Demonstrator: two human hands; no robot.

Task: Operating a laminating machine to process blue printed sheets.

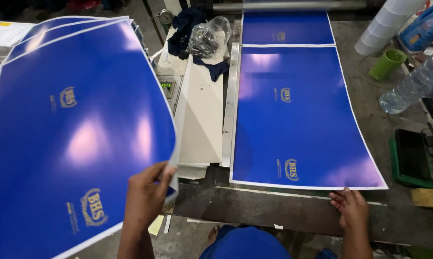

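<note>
The big glossy blue sheet on the left runs off the frame at nine and six o'clock, and more sheets behind it show only as thin white edges at its top. The left hand holds it at its lower right corner — fingers curled over the edge, pinching it, with the thumb hidden behind the paper. The sheet fans up and away from that hand toward eleven o'clock, lifted and bowed. The right hand lies flat on the dark worktop, fingers loosely spread, fingertips touching the near white border of the second blue sheet, which stretches away to twelve o'clock. A clear plastic bottle is cut off at three o'clock — a green cup stands just beside it.
</note>
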